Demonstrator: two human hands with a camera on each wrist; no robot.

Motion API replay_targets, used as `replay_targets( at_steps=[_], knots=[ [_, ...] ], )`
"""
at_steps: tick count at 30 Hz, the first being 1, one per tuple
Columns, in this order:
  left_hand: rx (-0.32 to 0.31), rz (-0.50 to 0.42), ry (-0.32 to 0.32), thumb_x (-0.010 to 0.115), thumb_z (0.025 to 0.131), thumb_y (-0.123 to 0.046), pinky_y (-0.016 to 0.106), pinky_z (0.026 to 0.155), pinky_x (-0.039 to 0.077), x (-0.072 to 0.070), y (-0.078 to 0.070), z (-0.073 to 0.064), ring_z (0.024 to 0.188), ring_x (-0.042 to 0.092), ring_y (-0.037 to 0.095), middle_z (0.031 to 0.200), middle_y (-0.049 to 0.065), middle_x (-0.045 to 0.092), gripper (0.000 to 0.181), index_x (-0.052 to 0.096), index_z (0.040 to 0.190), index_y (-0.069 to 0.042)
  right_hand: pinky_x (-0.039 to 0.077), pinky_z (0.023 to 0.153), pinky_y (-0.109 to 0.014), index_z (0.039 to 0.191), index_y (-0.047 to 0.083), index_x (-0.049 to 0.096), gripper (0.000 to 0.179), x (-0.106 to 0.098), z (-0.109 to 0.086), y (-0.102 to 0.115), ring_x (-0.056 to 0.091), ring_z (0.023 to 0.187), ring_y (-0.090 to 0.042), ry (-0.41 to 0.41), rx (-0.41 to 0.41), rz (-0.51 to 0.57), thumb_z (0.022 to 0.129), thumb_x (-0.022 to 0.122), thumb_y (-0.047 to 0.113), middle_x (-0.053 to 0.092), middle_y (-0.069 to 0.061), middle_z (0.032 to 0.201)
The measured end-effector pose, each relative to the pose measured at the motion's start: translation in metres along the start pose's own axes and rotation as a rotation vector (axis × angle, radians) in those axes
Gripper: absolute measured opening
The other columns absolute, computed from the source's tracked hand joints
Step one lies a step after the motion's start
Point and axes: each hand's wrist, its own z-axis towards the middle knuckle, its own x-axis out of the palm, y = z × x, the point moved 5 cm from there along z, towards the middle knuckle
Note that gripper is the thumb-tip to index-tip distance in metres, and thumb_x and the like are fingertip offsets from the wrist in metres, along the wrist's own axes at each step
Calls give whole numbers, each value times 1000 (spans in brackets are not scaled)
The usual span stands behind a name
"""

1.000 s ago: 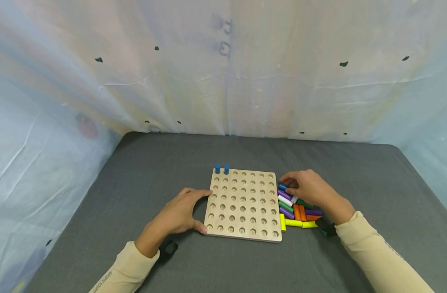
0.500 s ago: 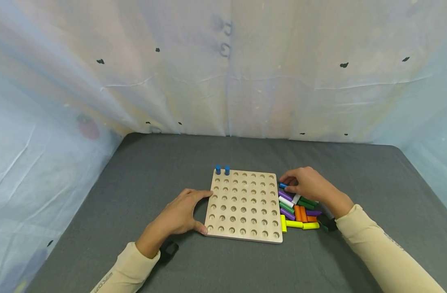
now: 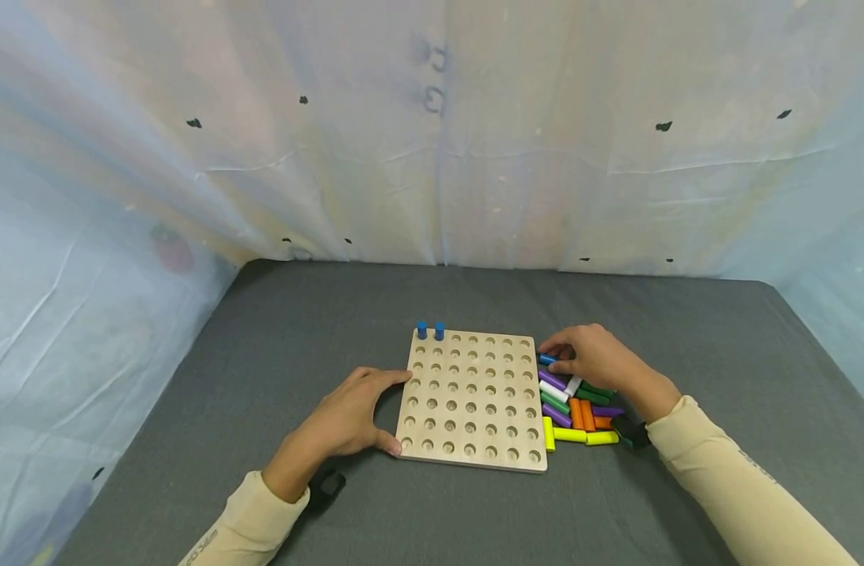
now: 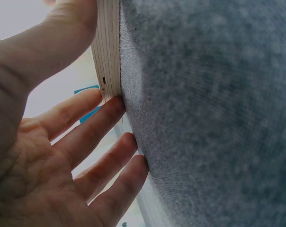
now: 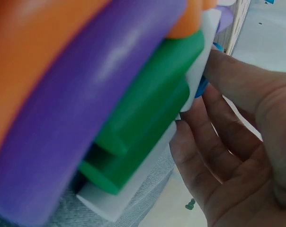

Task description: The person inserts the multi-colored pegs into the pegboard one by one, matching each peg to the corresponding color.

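A square wooden pegboard (image 3: 470, 401) with rows of round holes lies on the grey cloth. Two blue pegs (image 3: 439, 332) stand upright at its far left corner. My left hand (image 3: 347, 413) rests against the board's left side, thumb near the front corner and index finger farther back; in the left wrist view its fingers (image 4: 93, 130) are fairly straight along the edge. Right of the board, my right hand (image 3: 597, 358) pinches another blue peg (image 3: 547, 358) between thumb and fingers. That peg is mostly hidden by the hand in the right wrist view.
Beside the board's right edge lies a pile of loose pegs: purple (image 3: 556, 415), white (image 3: 553, 391), green (image 3: 594, 395), orange (image 3: 582, 414) and yellow (image 3: 569, 434). A pale curtain (image 3: 474, 157) hangs behind the table and at its sides.
The right hand has shifted only slightly at the same blue peg, and the green pegs beneath it show more. The left hand and the board keep their places.
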Motion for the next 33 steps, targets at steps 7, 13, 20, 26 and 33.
replay_targets(
  at_steps=[7,13,20,26,33],
  knots=[
    [2,-1,-8,95,54,-37,55,102,46,0,-1,0,138,44,23,146,0,54,103,50,146,-30,56,81,-42,123,8,70,30,-5,-1,6,67,93,-19,-29,-34,-12,93,69,13,73,-6,106],
    [0,2,-3,95,55,-37,54,102,46,0,-1,0,137,44,23,146,-1,54,102,50,146,-30,56,84,-45,126,11,68,29,-16,0,21,66,97,-21,-115,-99,-2,97,64,11,70,-8,111],
    [-6,5,4,94,56,-37,54,102,46,-1,-2,-1,138,44,23,146,-1,53,102,49,147,-30,56,88,-46,127,10,65,28,-17,5,37,67,103,-24,-144,-113,69,99,62,14,69,-7,117],
    [-5,4,4,94,55,-37,54,102,46,-2,-2,-2,138,44,23,146,-1,53,102,49,147,-30,56,88,-45,126,9,63,30,-16,12,47,68,105,-25,-157,-119,109,97,65,15,70,-8,115],
    [14,2,4,94,55,-37,54,103,46,0,-1,-1,137,44,22,146,0,54,102,50,146,-30,55,88,-43,124,11,64,29,-16,22,60,68,101,-21,-158,-129,115,96,67,20,71,-4,109]
  ],
)
